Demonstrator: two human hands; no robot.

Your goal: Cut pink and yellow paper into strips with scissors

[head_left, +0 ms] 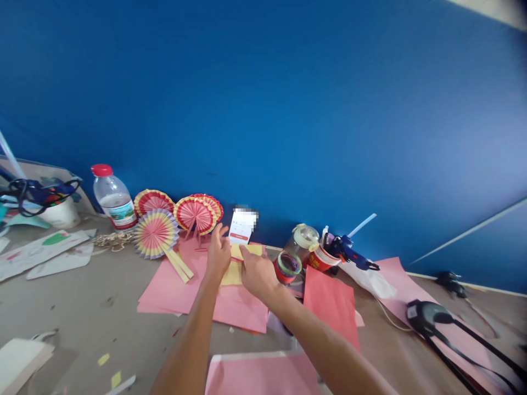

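Left of centre, pleated paper fans [195,214] stand against the blue wall [263,120]. Next, at lower centre, the person's left hand [219,253] has its fingers loosely parted, nothing visibly held. Yellow paper [233,274] lies between the hands on pink sheets [242,310], its upper strip running roughly left to right below the lit phone [242,226]. The right hand [259,272], index finger extended, is nearer, overlapping the paper; its grip cannot be told.

No text can be read with certainty. The small print on the lit white screen [241,227] at the centre, the label [122,213] on the bottle [110,191] at left, and the yellow marking on the red cup [319,260] right of centre are too blurred.
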